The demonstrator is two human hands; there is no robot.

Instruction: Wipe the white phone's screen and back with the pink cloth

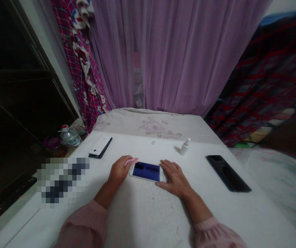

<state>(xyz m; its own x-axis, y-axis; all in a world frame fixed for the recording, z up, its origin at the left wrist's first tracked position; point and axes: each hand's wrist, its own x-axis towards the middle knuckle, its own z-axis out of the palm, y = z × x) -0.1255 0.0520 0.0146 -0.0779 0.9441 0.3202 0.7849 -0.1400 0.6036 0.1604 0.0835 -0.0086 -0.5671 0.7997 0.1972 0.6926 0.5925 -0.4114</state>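
A white smartphone [146,171] with a dark blue screen lies face up on the white-covered table in front of me. At its left end, my left hand [119,169] is closed on a small pink cloth [131,161], a bit of which sticks out over the phone's upper left corner. My right hand [175,179] grips the other end of the phone, its thumb at the near edge and its fingers at the far edge. The undersides of both hands are hidden.
Beyond my right hand stands a small white spray bottle [185,147]. A dark phone [228,174] lies at the right; a white phone [100,146] rests on a dark one at the left. A pixelated patch covers something at the near left. Purple curtains [174,55] hang behind.
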